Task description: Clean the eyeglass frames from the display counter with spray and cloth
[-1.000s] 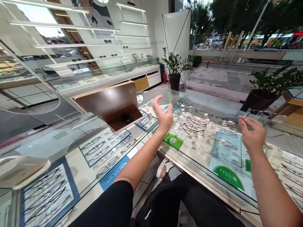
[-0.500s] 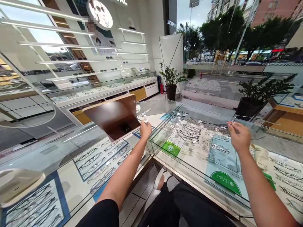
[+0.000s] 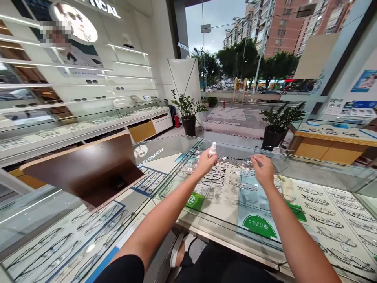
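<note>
My left hand [image 3: 207, 162] is wrapped round a small white spray bottle [image 3: 213, 149], held upright with its nozzle above the fingers. My right hand [image 3: 263, 169] pinches a pair of thin-framed eyeglasses [image 3: 274, 148] by one side. The glasses stick out to the right of the fingers, and their lenses are hard to make out against the glass. Both hands are raised over the glass display case [image 3: 224, 220], a short gap apart. Beneath them, rows of eyeglasses [image 3: 213, 177] lie inside the case.
A wood-framed tabletop mirror [image 3: 88, 169] stands tilted on the left counter. Green cards [image 3: 259, 226] and a crumpled pale cloth [image 3: 286, 188] lie around the right case. Beyond the counter are potted plants [image 3: 188, 126] and a window. Lit shelves line the left wall.
My left hand has moved away from the mirror with the spray bottle, closer to my right hand. The right hand still holds the eyeglasses. The view has turned right.
</note>
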Tool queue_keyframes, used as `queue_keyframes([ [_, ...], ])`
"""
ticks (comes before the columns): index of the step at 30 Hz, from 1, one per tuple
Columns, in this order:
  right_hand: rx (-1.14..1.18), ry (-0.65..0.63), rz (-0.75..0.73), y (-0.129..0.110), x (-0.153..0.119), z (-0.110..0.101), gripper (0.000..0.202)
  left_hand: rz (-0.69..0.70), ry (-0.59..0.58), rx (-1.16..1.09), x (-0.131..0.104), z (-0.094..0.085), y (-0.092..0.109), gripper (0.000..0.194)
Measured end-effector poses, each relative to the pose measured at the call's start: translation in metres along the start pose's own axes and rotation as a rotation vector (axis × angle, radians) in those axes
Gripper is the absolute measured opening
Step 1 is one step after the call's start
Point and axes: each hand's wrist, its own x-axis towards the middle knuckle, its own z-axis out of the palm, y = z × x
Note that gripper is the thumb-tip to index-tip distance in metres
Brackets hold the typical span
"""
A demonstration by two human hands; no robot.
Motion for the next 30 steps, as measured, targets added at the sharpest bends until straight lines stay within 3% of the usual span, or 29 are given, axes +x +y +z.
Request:
queue_keyframes([
  [3,-0.005,-0.024,0.021,-0.004,-0.001,0.0,0.035,-0.018,-0.227,-0.207,0.015,0.046,0.006,0.037],
  [6,-0.01,-0.052,0.025,-0.009,-0.003,0.002,0.036,-0.131,-0.367,-0.416,0.02,0.07,-0.001,0.066],
  [9,0.007,-0.099,0.001,-0.017,-0.006,0.005,0.035,-0.248,-0.442,-0.598,0.018,0.077,-0.011,0.079],
  [13,0.023,-0.186,-0.042,-0.03,-0.01,0.009,0.035,-0.308,-0.546,-0.65,0.011,0.067,-0.01,0.086],
  [19,0.136,-0.239,0.009,-0.056,-0.012,0.005,0.036,-0.281,-0.467,-0.588,0.013,0.056,-0.003,0.088],
  [26,0.415,-0.354,0.184,-0.075,-0.014,0.005,0.04,-0.04,-0.207,-0.191,0.014,0.062,-0.016,0.08],
  [30,0.53,-0.421,0.274,-0.079,-0.016,0.007,0.039,0.025,-0.196,-0.042,0.011,0.062,-0.021,0.077],
])
